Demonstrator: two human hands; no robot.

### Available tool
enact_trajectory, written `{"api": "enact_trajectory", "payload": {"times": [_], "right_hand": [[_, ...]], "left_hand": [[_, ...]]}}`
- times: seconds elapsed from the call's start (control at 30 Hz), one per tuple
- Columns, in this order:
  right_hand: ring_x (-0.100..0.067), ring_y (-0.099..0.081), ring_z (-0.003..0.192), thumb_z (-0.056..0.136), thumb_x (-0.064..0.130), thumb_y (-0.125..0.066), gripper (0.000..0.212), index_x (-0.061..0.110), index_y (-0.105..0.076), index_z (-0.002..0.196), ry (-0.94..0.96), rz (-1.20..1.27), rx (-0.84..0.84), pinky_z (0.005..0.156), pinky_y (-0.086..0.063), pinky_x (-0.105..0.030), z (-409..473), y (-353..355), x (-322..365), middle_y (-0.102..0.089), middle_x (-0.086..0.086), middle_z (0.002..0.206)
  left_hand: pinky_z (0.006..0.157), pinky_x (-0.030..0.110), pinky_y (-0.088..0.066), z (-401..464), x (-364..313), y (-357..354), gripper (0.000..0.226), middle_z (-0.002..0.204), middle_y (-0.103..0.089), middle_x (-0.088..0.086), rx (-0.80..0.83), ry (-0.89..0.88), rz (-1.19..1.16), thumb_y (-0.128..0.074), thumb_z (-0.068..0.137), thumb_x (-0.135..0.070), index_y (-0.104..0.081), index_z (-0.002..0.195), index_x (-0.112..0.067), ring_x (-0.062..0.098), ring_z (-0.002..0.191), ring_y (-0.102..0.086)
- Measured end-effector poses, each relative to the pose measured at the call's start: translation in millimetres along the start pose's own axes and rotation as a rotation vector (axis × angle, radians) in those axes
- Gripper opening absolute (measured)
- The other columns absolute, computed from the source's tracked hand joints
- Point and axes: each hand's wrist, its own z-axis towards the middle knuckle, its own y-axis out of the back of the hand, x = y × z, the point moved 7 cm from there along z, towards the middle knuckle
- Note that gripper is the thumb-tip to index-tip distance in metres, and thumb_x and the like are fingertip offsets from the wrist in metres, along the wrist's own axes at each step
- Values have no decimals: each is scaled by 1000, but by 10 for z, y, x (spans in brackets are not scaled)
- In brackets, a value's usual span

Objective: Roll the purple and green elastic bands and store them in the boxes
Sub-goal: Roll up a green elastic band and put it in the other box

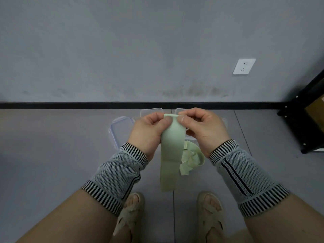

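A pale green elastic band (pixel 171 148) hangs flat in front of me, its top edge folded over. My left hand (pixel 151 132) and my right hand (pixel 203 129) each pinch that top edge between thumb and fingers, one at either corner. The band's lower end dangles above the floor, and more of it lies crumpled in a loose heap (pixel 191 160) below my right wrist. Clear plastic boxes sit on the floor behind my hands: one at the left (pixel 121 127), another (pixel 150 111) and a third (pixel 178 111) partly hidden. No purple band is in view.
A grey wall with a black skirting strip (pixel 70 105) runs across ahead, with a white socket (pixel 244 66) on it. A black shelf frame (pixel 305 123) stands at the right. My sandalled feet (pixel 210 218) are on the grey floor below.
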Motion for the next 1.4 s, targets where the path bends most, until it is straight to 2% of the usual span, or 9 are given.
{"api": "enact_trajectory", "payload": {"times": [0.07,0.13,0.4,0.57,0.83,1.0,1.23,1.33,1.4], "right_hand": [[-24,-59,74,80,12,-71,16,22,-71,68,-8,26,18,78,-54,-48,33,-44,-30,-64,-9,73],[-26,-59,74,79,11,-71,18,23,-71,65,-18,49,15,81,-53,-52,63,-56,-48,-63,-12,74],[-26,-62,76,79,7,-70,18,20,-70,66,-31,168,-48,81,-53,-49,126,-23,-104,-66,-14,77],[-19,-60,69,80,2,-68,19,16,-68,68,-31,198,-85,69,-50,-35,154,-46,-112,-65,-5,69],[-18,-61,67,82,2,-66,16,14,-68,70,-56,122,12,65,-52,-31,171,-67,-104,-65,-5,68],[-25,-63,77,81,5,-69,18,20,-70,70,-8,-5,12,82,-55,-47,171,-38,-83,-68,-10,77],[-28,-57,76,81,3,-68,17,18,-71,73,-40,-56,93,81,-51,-50,156,-83,-76,-64,-18,81],[-30,-61,79,82,4,-68,16,18,-72,77,-54,-61,97,84,-51,-54,159,-86,-87,-67,-25,87],[-29,-62,79,82,2,-67,16,16,-72,79,-52,-69,91,84,-52,-54,154,-87,-83,-67,-26,90]], "left_hand": [[88,49,-49,27,19,5,16,96,-67,24,0,7,13,-55,90,-7,-64,100,2,32,86,-62],[89,52,-49,69,35,8,16,98,-67,27,-9,1,19,-56,90,-9,-66,99,0,34,88,-62],[80,39,-51,144,78,-72,12,87,-67,14,15,-23,-45,-56,90,-11,-68,86,-9,25,84,-61],[75,35,-50,175,40,-39,15,74,-70,3,-4,-79,35,-58,88,-6,-65,78,-15,16,72,-63],[84,52,-51,180,39,40,11,82,-69,15,29,-45,109,-58,89,-8,-67,84,-9,29,79,-64],[85,51,-51,175,62,52,12,84,-68,16,54,-7,147,-56,91,-10,-67,86,-6,26,78,-62],[87,56,-47,173,75,74,14,90,-67,22,60,22,162,-57,90,-14,-68,89,-6,28,83,-60],[85,54,-48,170,72,57,29,97,-66,27,74,21,184,-61,80,-26,-67,94,-2,29,83,-60],[80,51,-50,176,72,51,23,91,-68,23,79,9,208,-61,84,-23,-68,93,-3,27,79,-60]]}}
